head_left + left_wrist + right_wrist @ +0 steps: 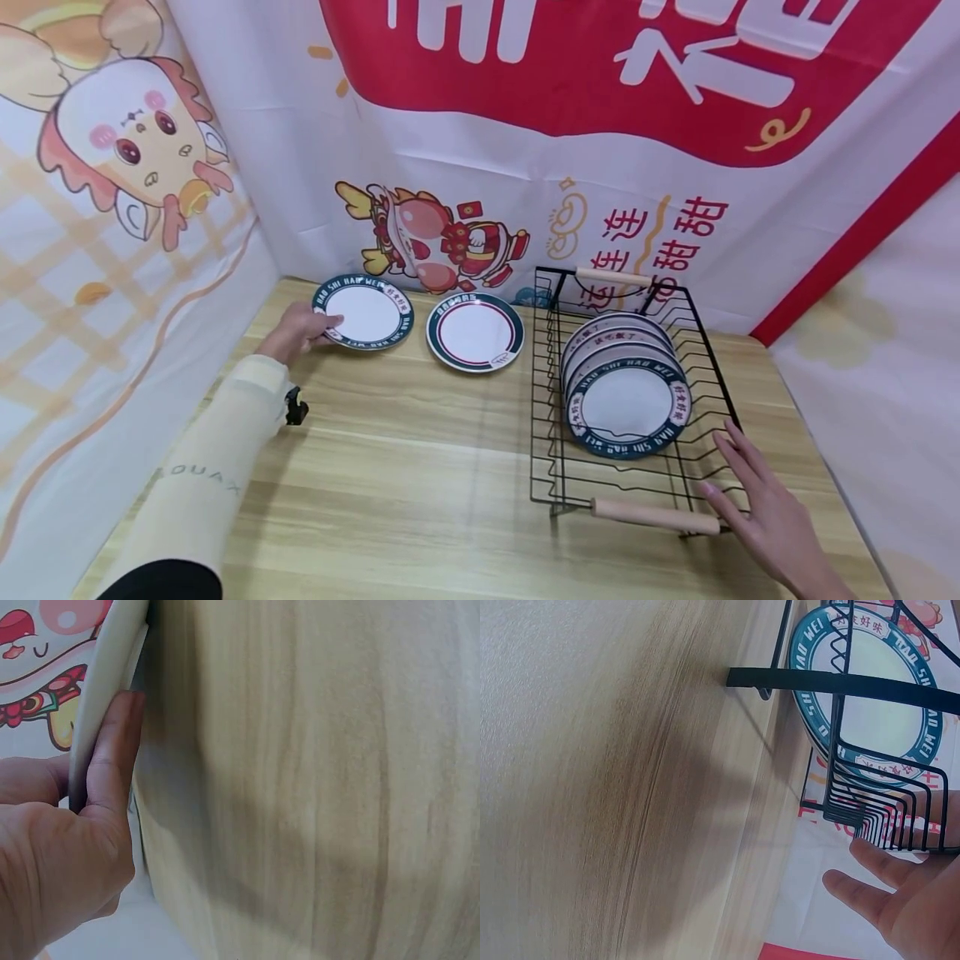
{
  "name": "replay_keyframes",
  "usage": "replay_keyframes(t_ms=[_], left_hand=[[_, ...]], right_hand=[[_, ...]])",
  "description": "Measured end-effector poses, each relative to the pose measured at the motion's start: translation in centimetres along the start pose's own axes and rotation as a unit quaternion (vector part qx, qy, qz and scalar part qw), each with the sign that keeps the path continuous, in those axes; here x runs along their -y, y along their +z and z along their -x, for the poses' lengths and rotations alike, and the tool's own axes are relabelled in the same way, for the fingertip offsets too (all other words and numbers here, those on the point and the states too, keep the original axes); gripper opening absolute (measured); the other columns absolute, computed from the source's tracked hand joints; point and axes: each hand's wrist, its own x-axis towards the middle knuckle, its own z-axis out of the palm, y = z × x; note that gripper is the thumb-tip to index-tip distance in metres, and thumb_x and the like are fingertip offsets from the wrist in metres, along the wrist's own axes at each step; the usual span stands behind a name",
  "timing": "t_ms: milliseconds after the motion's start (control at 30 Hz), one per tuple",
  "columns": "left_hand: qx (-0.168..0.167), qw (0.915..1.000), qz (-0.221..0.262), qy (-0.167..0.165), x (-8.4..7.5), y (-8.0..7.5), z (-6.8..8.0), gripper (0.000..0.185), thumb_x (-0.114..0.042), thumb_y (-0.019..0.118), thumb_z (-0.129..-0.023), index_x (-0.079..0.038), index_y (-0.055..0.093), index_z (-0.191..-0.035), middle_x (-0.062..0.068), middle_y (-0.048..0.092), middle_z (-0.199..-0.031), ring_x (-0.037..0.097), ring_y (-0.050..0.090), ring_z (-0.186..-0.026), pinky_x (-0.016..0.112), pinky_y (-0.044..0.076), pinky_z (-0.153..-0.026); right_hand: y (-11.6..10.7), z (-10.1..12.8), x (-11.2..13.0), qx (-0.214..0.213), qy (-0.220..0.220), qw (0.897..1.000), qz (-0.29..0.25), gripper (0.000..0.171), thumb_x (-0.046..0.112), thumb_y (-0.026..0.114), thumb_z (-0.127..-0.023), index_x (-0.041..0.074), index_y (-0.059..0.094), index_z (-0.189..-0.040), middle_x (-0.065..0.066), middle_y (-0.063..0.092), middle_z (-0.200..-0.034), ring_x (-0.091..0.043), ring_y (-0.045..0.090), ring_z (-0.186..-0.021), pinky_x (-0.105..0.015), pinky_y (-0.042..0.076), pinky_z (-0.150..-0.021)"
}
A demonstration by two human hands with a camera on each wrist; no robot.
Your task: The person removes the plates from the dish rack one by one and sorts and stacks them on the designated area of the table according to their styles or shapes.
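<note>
Nearest the camera, the right hand (772, 517) lies with fingers straight and spread at the near right corner of the black wire dish rack (693, 329), its fingertips (838, 880) just beside the wires and the rack's near wooden handle (654, 516); whether they touch the rack cannot be told, and the hand holds nothing. The rack stands on the wooden table (420, 483) and carries a row of upright plates, about 4 as far as the head view shows; the front plate (628, 407) has a dark teal rim with white lettering and leans back on the others. A second wooden handle (613, 277) runs along the rack's far side. Left of the rack, 2 plates lie flat on the table: a teal-rimmed plate with a red ring (475, 331) just beside the rack, and farther left a lettered teal-rimmed plate (363, 311). The left hand (302, 331), in a pale sleeve (217, 467), pinches that lettered plate's left edge, thumb on top and fingers (112, 757) curled under the rim. Behind everything hangs a printed banner (570, 125) with cartoon figures.
</note>
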Motion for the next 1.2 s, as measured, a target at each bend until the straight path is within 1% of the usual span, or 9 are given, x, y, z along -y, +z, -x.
replay_keyframes(t_ms=[200,300,500,633,700,800,967,1100,1200], left_hand=[[-0.027,0.9988,-0.036,-0.018,0.2,0.2,-0.3,0.057,-0.008,0.068,-0.103,0.020,0.039,-0.143,0.002,0.062,-0.072,0.008,0.063,-0.056,0.026,0.063,-0.069],[-0.032,0.9978,-0.055,-0.020,0.4,0.2,-0.5,0.056,-0.010,0.070,-0.102,0.019,0.041,-0.140,0.003,0.062,-0.073,0.009,0.064,-0.055,0.026,0.063,-0.069],[-0.028,0.9943,-0.102,-0.018,1.1,-0.2,-0.6,0.043,-0.014,0.075,-0.099,0.015,0.051,-0.120,0.006,0.065,-0.069,0.011,0.068,-0.051,0.028,0.063,-0.065],[-0.025,0.9893,-0.143,-0.010,1.2,-0.4,-0.3,0.038,-0.018,0.078,-0.097,0.010,0.054,-0.107,0.008,0.066,-0.067,0.014,0.070,-0.051,0.029,0.063,-0.063],[-0.027,0.9848,-0.171,-0.009,1.1,-0.4,-0.2,0.039,-0.023,0.079,-0.097,0.008,0.056,-0.104,0.007,0.067,-0.065,0.015,0.071,-0.052,0.029,0.063,-0.061],[-0.027,0.9719,-0.233,-0.016,0.9,-0.4,0.0,0.042,-0.033,0.078,-0.098,0.006,0.060,-0.100,0.007,0.069,-0.063,0.015,0.071,-0.053,0.029,0.061,-0.059],[-0.035,0.9335,-0.356,-0.018,0.7,-0.6,0.4,0.054,-0.053,0.071,-0.098,0.000,0.065,-0.095,0.006,0.071,-0.064,0.016,0.070,-0.056,0.030,0.053,-0.058],[-0.049,0.9067,-0.419,0.003,0.5,-0.9,0.8,0.059,-0.060,0.068,-0.097,-0.002,0.065,-0.087,0.007,0.068,-0.063,0.017,0.064,-0.055,0.033,0.046,-0.060],[-0.058,0.8947,-0.443,0.014,0.6,-1.3,1.1,0.061,-0.063,0.066,-0.096,-0.004,0.064,-0.080,0.006,0.066,-0.062,0.016,0.060,-0.053,0.035,0.044,-0.061]], right_hand=[[-0.1,0.0,0.1,-0.004,-0.003,1.000,-0.003,0.075,0.037,0.071,-0.100,0.003,0.041,-0.161,-0.012,0.022,-0.175,-0.061,0.052,-0.128,-0.079,0.049,-0.076],[-0.1,0.0,0.1,-0.003,-0.002,1.000,-0.003,0.075,0.037,0.070,-0.100,0.003,0.041,-0.161,-0.011,0.021,-0.176,-0.061,0.051,-0.129,-0.079,0.049,-0.076],[0.0,0.0,0.0,-0.005,-0.007,1.000,-0.005,0.075,0.037,0.071,-0.100,0.004,0.042,-0.161,-0.010,0.021,-0.176,-0.060,0.052,-0.129,-0.079,0.049,-0.076],[0.1,0.0,0.1,-0.004,-0.006,1.000,-0.005,0.076,0.037,0.071,-0.100,0.003,0.041,-0.161,-0.011,0.022,-0.176,-0.061,0.052,-0.129,-0.079,0.049,-0.076],[0.0,0.0,0.1,-0.004,-0.005,1.000,-0.003,0.076,0.037,0.071,-0.100,0.004,0.041,-0.161,-0.011,0.021,-0.176,-0.061,0.052,-0.129,-0.079,0.050,-0.076],[0.1,0.0,0.0,-0.007,-0.004,1.000,-0.004,0.075,0.037,0.070,-0.100,0.004,0.041,-0.161,-0.012,0.022,-0.176,-0.061,0.052,-0.128,-0.078,0.050,-0.076],[0.0,-0.1,0.0,-0.008,-0.006,1.000,-0.005,0.076,0.036,0.071,-0.100,0.005,0.041,-0.162,-0.011,0.022,-0.176,-0.061,0.052,-0.129,-0.078,0.050,-0.076],[0.0,-0.1,0.0,-0.008,-0.005,1.000,-0.006,0.076,0.036,0.072,-0.100,0.005,0.041,-0.162,-0.008,0.019,-0.177,-0.060,0.052,-0.129,-0.077,0.050,-0.076],[0.0,-0.1,0.0,-0.007,-0.004,1.000,-0.006,0.076,0.036,0.072,-0.100,0.005,0.041,-0.162,-0.008,0.019,-0.177,-0.060,0.052,-0.129,-0.078,0.050,-0.076]])
